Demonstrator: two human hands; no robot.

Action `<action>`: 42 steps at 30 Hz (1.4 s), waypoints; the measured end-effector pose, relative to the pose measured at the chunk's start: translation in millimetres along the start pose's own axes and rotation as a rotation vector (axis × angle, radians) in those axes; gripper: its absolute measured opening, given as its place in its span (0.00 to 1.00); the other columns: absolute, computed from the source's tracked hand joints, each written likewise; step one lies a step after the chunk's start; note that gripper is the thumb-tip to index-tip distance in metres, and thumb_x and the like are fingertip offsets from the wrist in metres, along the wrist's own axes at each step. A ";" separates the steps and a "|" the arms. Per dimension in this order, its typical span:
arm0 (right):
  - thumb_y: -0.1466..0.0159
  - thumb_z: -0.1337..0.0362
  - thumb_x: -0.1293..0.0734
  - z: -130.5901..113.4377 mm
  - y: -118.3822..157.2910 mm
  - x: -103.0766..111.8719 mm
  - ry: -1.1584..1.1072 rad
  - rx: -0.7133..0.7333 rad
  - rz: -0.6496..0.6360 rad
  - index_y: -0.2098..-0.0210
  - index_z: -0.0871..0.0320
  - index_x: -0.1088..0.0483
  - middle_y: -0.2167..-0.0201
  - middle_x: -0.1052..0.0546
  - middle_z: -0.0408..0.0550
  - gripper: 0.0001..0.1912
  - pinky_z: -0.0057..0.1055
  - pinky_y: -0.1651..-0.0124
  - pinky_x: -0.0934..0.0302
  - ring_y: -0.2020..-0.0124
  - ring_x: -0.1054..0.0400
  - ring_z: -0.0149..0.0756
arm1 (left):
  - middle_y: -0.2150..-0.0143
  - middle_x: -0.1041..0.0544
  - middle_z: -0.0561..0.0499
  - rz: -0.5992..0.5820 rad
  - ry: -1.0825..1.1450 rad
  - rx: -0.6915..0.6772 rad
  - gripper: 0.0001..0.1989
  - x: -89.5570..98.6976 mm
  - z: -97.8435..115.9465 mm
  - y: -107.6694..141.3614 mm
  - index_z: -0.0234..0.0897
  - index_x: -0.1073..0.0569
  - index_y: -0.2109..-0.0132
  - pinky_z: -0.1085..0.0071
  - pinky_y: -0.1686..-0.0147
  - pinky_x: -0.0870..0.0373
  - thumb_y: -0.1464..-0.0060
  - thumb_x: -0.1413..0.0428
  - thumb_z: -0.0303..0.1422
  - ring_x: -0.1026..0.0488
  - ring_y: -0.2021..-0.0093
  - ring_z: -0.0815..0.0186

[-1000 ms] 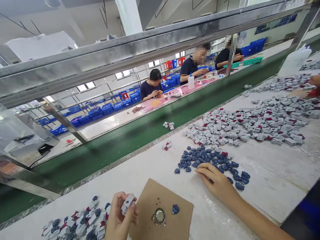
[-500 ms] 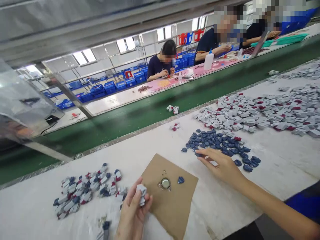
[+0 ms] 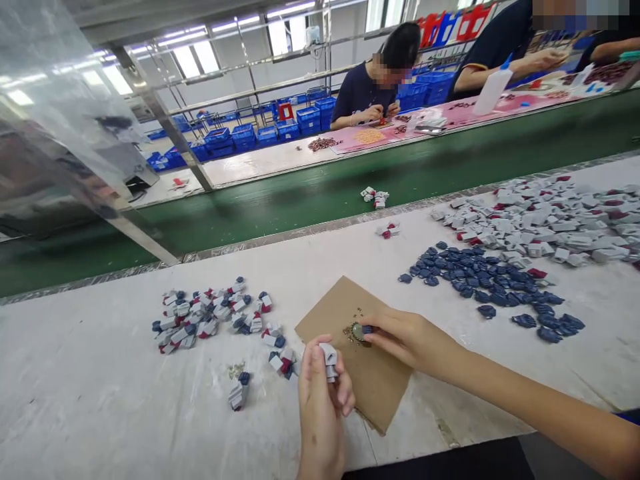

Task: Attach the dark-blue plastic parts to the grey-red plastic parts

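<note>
My left hand [image 3: 325,393] is closed around a small light-grey block-like piece [image 3: 329,355], held upright at the near left edge of a brown cardboard sheet [image 3: 325,307]. Between the thumb and fingers of my right hand [image 3: 400,333] is a small dark-blue piece [image 3: 367,329], mostly covered by the fingertips. It is right beside a round dish that looks like a bottle cap [image 3: 358,332], which lies on the cardboard with tiny bits around it. Whether the blue piece touches the cap I cannot tell.
Loose dark-blue pieces [image 3: 470,273] lie to the right, before a large heap of grey-and-red pieces [image 3: 560,220]. Grey, red and blue assembled pieces [image 3: 200,317] sit at left. Beyond the green strip [image 3: 300,207], people work at another table with a white bottle [image 3: 493,90].
My right hand has moved from the dark-blue pile left to the cap on the cardboard, with a blue piece in its fingers. My left hand still holds the grey piece. The camera view has shifted.
</note>
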State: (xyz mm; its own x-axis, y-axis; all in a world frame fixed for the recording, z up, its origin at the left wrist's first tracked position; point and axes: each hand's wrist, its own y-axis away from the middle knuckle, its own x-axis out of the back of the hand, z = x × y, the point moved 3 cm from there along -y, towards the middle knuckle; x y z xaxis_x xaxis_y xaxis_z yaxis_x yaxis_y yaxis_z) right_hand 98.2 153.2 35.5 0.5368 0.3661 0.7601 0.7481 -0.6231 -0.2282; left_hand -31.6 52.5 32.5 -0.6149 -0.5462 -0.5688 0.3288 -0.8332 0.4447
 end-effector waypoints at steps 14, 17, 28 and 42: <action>0.37 0.66 0.42 3.3 -13.6 -2.5 -0.024 -0.091 -0.122 0.60 0.57 0.31 0.68 0.27 0.47 0.09 0.27 0.69 0.40 0.70 0.33 0.32 | 0.57 0.25 0.46 0.027 -0.066 -0.042 0.10 13.3 11.1 -4.9 0.35 0.29 0.60 0.72 0.59 0.28 0.51 0.41 0.32 0.29 0.54 0.65; 0.37 0.65 0.40 5.5 -14.4 -4.4 -0.029 -0.094 -0.145 0.61 0.58 0.31 0.71 0.28 0.46 0.09 0.27 0.70 0.41 0.72 0.34 0.31 | 0.55 0.25 0.46 0.048 -0.053 -0.063 0.10 14.0 11.1 -6.6 0.35 0.28 0.61 0.72 0.58 0.29 0.52 0.40 0.32 0.30 0.51 0.65; 0.41 0.65 0.39 0.6 -13.8 3.6 -0.465 -0.259 -0.117 0.62 0.59 0.28 0.65 0.28 0.50 0.10 0.24 0.75 0.38 0.71 0.32 0.30 | 0.65 0.25 0.50 0.081 0.016 -0.047 0.10 16.3 9.9 -9.6 0.36 0.26 0.64 0.76 0.68 0.27 0.56 0.38 0.32 0.28 0.63 0.70; 0.33 0.63 0.46 -2.1 -13.2 -0.1 0.202 0.104 -0.018 0.57 0.58 0.34 0.66 0.25 0.50 0.12 0.28 0.69 0.38 0.69 0.31 0.33 | 0.72 0.26 0.56 0.124 -0.121 -0.262 0.14 19.7 14.5 -4.4 0.40 0.25 0.61 0.82 0.86 0.40 0.58 0.37 0.36 0.37 0.85 0.80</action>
State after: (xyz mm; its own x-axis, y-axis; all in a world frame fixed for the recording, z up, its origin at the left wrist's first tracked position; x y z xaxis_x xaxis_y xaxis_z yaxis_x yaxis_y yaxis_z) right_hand 87.4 160.0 39.7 0.4420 0.2236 0.8687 0.7986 -0.5391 -0.2675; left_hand -55.5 46.7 29.4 -0.6343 -0.6441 -0.4275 0.5708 -0.7632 0.3030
